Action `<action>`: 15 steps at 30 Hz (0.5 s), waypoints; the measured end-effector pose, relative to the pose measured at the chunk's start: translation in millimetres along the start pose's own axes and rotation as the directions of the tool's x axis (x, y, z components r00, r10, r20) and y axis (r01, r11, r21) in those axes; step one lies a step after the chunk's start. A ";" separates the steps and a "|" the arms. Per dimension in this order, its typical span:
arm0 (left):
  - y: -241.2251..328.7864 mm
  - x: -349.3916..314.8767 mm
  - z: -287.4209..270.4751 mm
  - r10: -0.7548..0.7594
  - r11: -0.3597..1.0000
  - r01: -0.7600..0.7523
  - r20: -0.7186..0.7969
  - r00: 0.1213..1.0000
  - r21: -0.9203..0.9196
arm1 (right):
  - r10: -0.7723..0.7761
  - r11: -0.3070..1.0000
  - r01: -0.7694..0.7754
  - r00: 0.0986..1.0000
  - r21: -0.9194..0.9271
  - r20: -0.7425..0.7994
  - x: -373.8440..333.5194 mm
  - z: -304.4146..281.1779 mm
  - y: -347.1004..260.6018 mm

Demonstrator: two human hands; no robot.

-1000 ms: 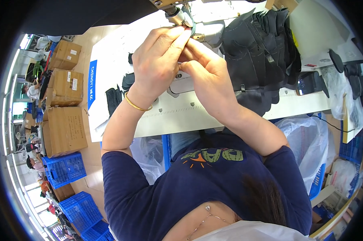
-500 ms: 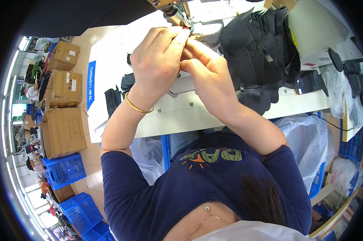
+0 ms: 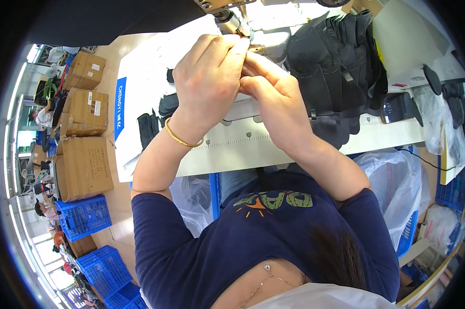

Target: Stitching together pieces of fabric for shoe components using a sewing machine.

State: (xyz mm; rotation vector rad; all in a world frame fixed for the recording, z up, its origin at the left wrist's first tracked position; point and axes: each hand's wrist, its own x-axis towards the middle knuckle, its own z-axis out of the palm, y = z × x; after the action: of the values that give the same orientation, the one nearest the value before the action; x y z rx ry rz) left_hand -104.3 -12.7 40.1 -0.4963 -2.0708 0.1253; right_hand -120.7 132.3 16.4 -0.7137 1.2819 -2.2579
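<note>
Piece at the machine, mostly hidden; work appears under way, amount finished cannot be told. Left hand, fingers bunched, fingertips against it; right hand, curled, at five o'clock. Grip of both hidden. On the table: black stack, four o'clock; dark scraps, eight o'clock; whether worked, unclear.

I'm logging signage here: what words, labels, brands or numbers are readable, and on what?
I won't copy wording, only locate it:
Blue label on the white table: white lettering, legible.
Navy shirt: large green letters, upside down.
Nearest cardboard box: printed lines, too small to read.
White stickers on farther boxes: unreadable.
Table-edge scale: marks too small.
</note>
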 end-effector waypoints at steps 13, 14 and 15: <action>2.6 -7.6 5.0 -0.275 0.945 0.272 0.010 0.961 -0.180 | 0.014 0.996 -0.013 1.000 -0.089 0.011 -4.6 -6.7 -0.7; -2.8 -9.3 5.2 -0.287 0.943 0.291 0.048 0.957 -0.162 | 0.013 0.996 -0.012 1.000 -0.091 0.009 -5.1 -6.2 3.3; -10.2 -11.7 5.2 -0.299 0.941 0.309 0.086 0.950 -0.142 | -0.010 0.998 0.009 1.000 -0.067 -0.012 -5.7 -4.5 8.7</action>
State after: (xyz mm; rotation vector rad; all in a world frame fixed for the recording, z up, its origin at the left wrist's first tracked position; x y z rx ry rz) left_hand -106.4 -26.1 30.9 -0.2606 -2.2036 -0.2057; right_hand -118.0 134.6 5.5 -0.7318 1.3689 -2.2393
